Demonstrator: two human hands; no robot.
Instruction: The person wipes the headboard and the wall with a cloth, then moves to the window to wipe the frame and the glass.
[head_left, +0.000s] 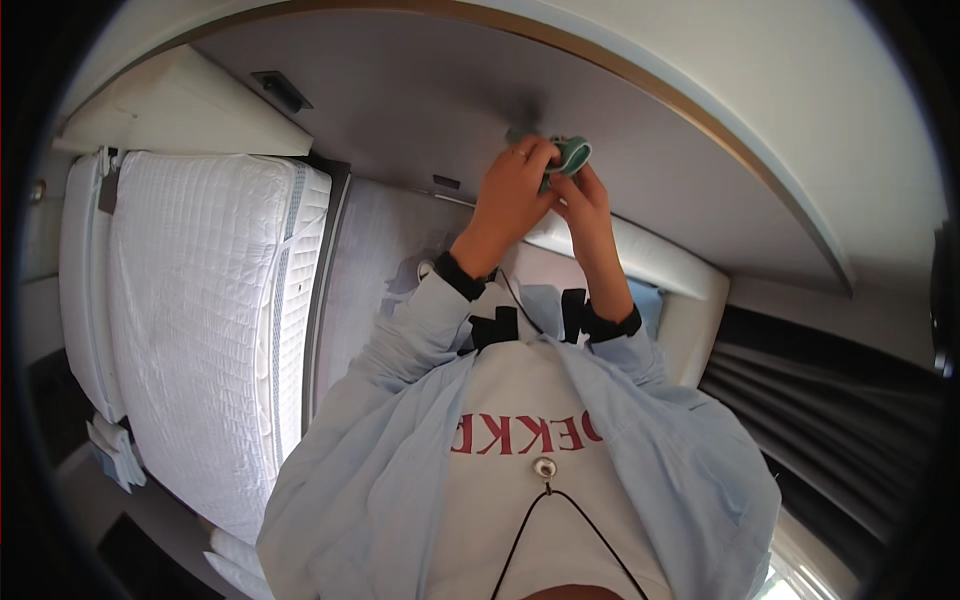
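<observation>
My left hand (511, 184) and my right hand (587, 196) are close together in front of a smooth grey panel (420, 90). Both sets of fingers grip a small green cloth item (574, 156) with a pale edge, folded or rolled into a loop at its top. The fingers of my left hand curl over its left side, while my right fingers pinch it from below. A dim reflection of the hands and the green item shows on the panel just beyond them. What exactly the green item is, I cannot tell.
A white quilted mattress (195, 315) lies at the left, beside a dark-edged frame. Black recessed fittings (282, 91) sit in the grey panel. A curved brown-edged trim (600, 56) runs across the top. Dark pleated curtains (817, 397) hang at the right, near a cream padded edge (694, 322).
</observation>
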